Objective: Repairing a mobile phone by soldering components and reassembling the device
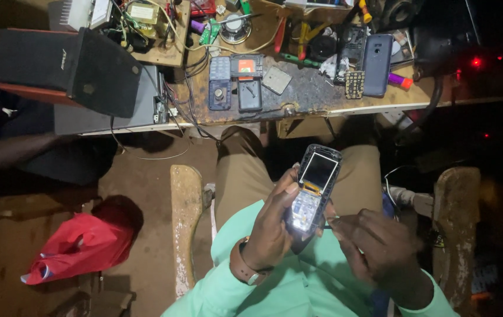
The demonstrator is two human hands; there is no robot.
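The left hand [272, 226] is wrapped round a stripped-down grey keypad phone with its front cover off [313, 191], thumb along the near edge and fingers curled behind — a cradle grip that tilts the bare screen and circuit board up towards the face, over the lap, above the khaki trousers [240, 170]. That angle makes sense: the light down here is poor, and the board catches what glow there is.

The right hand [375, 243] comes in low from the side, fingers pinched together on a thin dark probe or tool [326, 224] whose tip sits at the phone's lower edge — too small to say exactly what it is.

Up on the worn wooden workbench [310, 94], parts lie spread flat within easy reach: a dark blue phone shell with a keypad [220, 82], a black phone back beside it [249, 88], a navy phone lying face down [377, 63]. A black speaker box [69, 64] sits at the bench's far left. A crumpled red plastic bag [81, 246] rests on the dirt floor, well clear of the work.
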